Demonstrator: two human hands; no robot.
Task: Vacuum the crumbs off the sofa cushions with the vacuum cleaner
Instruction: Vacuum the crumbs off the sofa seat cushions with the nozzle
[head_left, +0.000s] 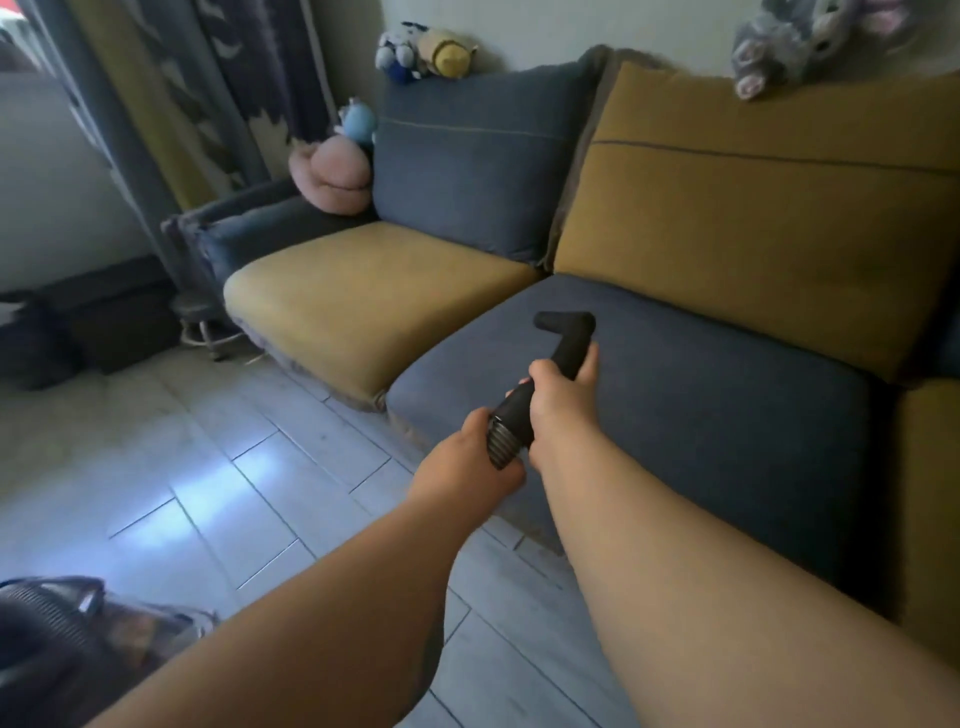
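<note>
A black vacuum nozzle (565, 326) with a short T-shaped head rests on the blue-grey seat cushion (727, 395) in the middle of the sofa. My right hand (558, 397) grips the black tube just behind the head. My left hand (478, 457) grips the ribbed hose end (503, 441) lower down, near the cushion's front edge. A mustard seat cushion (363, 296) lies to the left. The vacuum body (57, 618) shows partly at the bottom left on the floor. Crumbs are too small to make out.
Blue-grey (478, 161) and mustard (753, 208) back cushions stand behind the seats. Plush toys (426, 52) sit on the sofa back and a pink one (332, 176) on the left armrest. A small stool (200, 317) and a curtain stand left; pale floorboards (208, 467) spread in front.
</note>
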